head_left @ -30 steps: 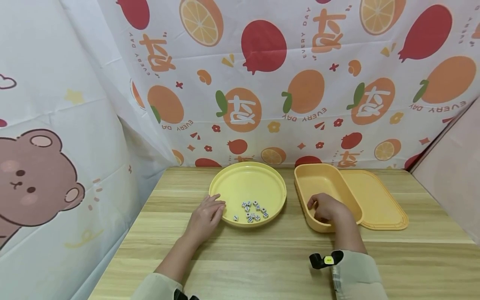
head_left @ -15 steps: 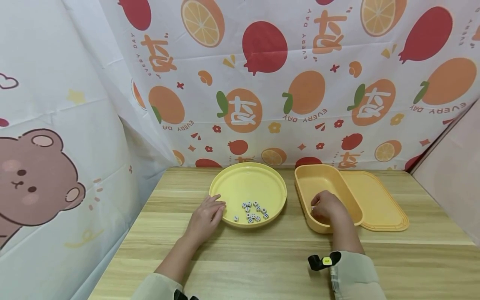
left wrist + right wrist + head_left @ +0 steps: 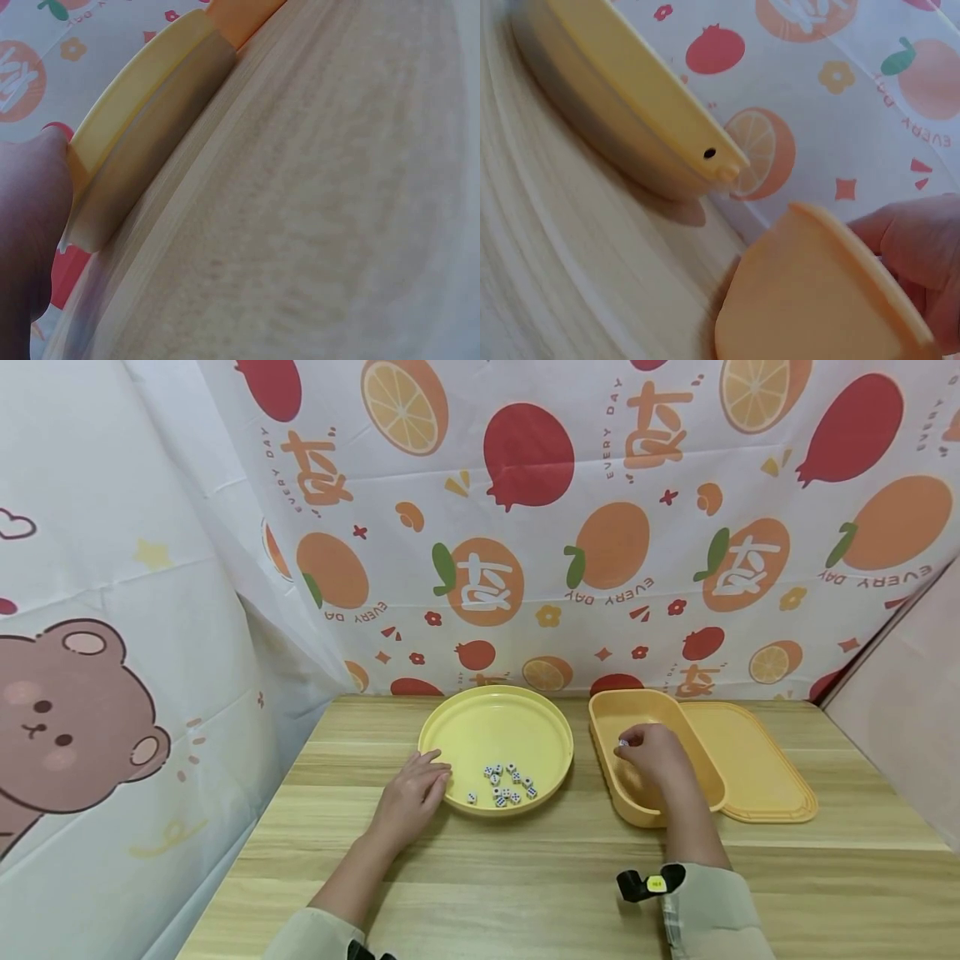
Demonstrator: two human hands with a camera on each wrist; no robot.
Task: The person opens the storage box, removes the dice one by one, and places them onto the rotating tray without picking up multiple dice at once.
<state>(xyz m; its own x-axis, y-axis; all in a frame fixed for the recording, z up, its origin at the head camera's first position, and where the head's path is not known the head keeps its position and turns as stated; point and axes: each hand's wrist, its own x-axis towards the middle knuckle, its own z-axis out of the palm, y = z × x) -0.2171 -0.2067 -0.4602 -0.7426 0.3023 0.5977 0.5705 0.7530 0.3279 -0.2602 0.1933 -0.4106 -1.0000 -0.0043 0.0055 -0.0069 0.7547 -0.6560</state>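
Note:
A small white die [image 3: 623,743] is pinched between the thumb and fingertips of my right hand [image 3: 658,755], over the orange rectangular box [image 3: 604,758]. Only a corner of that die shows. My left hand [image 3: 411,793] rests at the left rim of the round yellow tray [image 3: 450,714], its fingers fairly straight over the edge. Several white dice [image 3: 506,793] with dark pips lie grouped at the tray's front; a single die [image 3: 472,797] sits apart, left of them. In the right wrist view, the box wall [image 3: 802,300] partly hides the right hand [image 3: 928,247].
A flat orange lid [image 3: 757,760] lies right of the box, partly under its edge. Both containers stand on a wooden table [image 3: 525,893]. Behind them hangs a fruit-print cloth [image 3: 420,568], and a bear-print cloth [image 3: 195,652] hangs at the left.
My right hand has risen from low inside the box toward its upper part, and a die now shows at its fingertips. The left hand and the dice in the tray stay put.

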